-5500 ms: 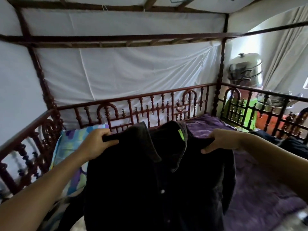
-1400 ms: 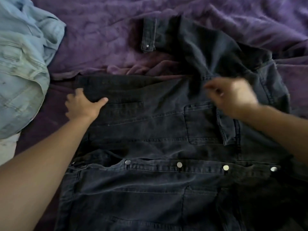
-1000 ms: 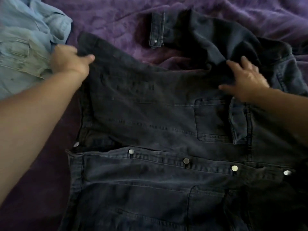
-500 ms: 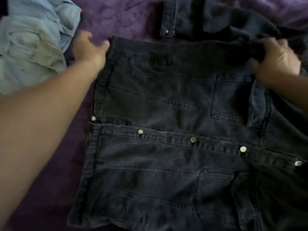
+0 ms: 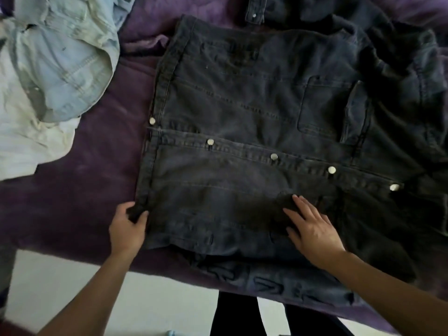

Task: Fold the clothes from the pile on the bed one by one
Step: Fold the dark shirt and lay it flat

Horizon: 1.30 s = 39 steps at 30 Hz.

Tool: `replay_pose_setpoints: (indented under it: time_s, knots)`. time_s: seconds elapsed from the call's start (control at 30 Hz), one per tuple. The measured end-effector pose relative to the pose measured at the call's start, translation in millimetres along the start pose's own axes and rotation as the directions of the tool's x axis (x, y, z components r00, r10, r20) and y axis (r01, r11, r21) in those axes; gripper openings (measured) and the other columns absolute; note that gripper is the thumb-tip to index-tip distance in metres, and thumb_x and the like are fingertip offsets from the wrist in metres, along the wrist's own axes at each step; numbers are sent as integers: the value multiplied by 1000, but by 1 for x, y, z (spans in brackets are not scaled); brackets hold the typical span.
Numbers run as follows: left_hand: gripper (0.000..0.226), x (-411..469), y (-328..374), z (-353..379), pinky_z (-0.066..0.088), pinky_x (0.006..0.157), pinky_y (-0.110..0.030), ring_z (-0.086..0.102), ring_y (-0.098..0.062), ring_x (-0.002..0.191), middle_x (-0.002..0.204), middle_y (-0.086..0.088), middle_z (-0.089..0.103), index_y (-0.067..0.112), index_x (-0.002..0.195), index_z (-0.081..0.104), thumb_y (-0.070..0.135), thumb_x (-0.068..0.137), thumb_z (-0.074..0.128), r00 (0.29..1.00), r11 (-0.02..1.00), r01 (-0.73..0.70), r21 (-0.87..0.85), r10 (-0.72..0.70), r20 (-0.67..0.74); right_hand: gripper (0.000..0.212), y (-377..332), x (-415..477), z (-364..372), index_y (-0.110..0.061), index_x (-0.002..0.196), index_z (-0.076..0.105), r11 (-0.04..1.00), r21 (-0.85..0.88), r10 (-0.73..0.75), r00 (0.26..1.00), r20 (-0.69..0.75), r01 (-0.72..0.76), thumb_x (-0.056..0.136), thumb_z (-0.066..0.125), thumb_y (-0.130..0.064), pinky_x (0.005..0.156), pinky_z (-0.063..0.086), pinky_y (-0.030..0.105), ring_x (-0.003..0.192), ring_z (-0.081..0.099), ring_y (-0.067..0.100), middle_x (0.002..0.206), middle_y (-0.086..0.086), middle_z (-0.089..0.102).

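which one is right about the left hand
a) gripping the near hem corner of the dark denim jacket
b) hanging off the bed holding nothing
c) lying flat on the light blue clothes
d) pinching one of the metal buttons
a: the left hand is curled round the near hem corner of the dark denim jacket, while the right hand lies flat on the cloth further along.

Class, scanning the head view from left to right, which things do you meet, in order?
Pale blue denim garment → left hand, gripping the dark denim jacket → right hand, flat on it → rightmost metal snap.
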<state>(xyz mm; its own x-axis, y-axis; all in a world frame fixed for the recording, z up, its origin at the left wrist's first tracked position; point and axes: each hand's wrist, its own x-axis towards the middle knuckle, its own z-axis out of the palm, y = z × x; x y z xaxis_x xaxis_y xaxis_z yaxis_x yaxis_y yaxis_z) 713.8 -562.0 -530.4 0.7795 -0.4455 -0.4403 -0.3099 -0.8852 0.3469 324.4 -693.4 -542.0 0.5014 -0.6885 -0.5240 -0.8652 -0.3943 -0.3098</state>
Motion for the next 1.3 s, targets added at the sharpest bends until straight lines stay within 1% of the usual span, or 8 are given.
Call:
replay_pose_setpoints:
  time_s: [0.3, 0.4, 0.53, 0.77, 0.93, 1.07, 1.17, 1.3]
  knots:
    - [21, -26, 5, -16, 42, 74, -50, 51, -42, 91, 95, -20, 55, 7, 97, 63, 11, 78, 72, 849, 770, -415, 484, 519, -99, 27, 32, -93, 8, -17, 101, 69, 999, 51, 28, 969, -247, -16, 79, 75, -30, 75, 45, 37, 97, 59, 26, 103, 1, 62]
    - [22, -69, 10, 9, 44, 66, -40, 54, -30, 76, 78, -5, 56, 15, 76, 63, 35, 83, 64, 584, 535, -802, 265, 796, 161, 48, 26, -123, 22, -21, 107, 67, 995, 90, -13, 980, -199, 31, 74, 72, -55, 79, 46, 34, 97, 56, 16, 105, -5, 62]
    - [45, -125, -11, 46, 51, 67, -38, 61, -28, 80, 89, -4, 62, 18, 93, 74, 48, 60, 83, 400, 294, -916, 271, 700, 592, 38, 6, -147, 43, -15, 92, 74, 999, 50, -7, 998, -66, 10, 62, 86, -35, 82, 46, 38, 96, 67, 27, 98, 2, 71]
    - [13, -116, -1, 19, 39, 70, -37, 62, -32, 79, 77, -8, 65, 11, 81, 63, 6, 73, 54, 523, 513, -841, 174, 686, 505, 20, 11, -160, -7, -21, 76, 62, 962, 265, 131, 964, -232, -67, 84, 59, -39, 48, 38, 30, 51, 49, 13, 55, -5, 53]
    - [19, -102, 26, -29, 44, 54, -34, 57, -25, 58, 54, 0, 54, 25, 64, 48, 13, 77, 54, 498, 681, -725, 99, 420, 758, 49, 28, -150, -27, -18, 66, 60, 968, 173, 161, 978, 133, -183, 79, 47, -64, 56, 43, 30, 50, 47, 9, 52, -3, 49]
    - [19, -66, 54, -53, 40, 48, -19, 49, -1, 46, 56, 5, 62, 20, 68, 60, 28, 82, 70, 464, 705, -707, 53, 406, 787, 49, 42, -128, -38, -14, 57, 59, 903, 313, 253, 953, 168, -295, 76, 60, -59, 44, 38, 19, 42, 45, 6, 47, -1, 49]
    - [33, -6, 83, -59, 44, 57, -23, 54, -3, 60, 63, 12, 62, 21, 73, 64, 54, 75, 72, 607, 709, -682, 181, 409, 681, 46, 47, -88, -47, -16, 58, 60, 893, 310, 330, 943, 38, -325, 79, 65, -57, 51, 40, 28, 53, 54, 13, 51, -3, 53]
    - [59, 59, 78, -64, 44, 97, -44, 55, -34, 113, 122, -12, 59, 23, 116, 58, 68, 79, 57, 854, 761, -493, 421, 333, 399, 41, 48, -47, -49, -21, 110, 63, 874, 85, 487, 861, -146, -479, 87, 59, -55, 78, 44, 40, 101, 60, 36, 106, 14, 65]
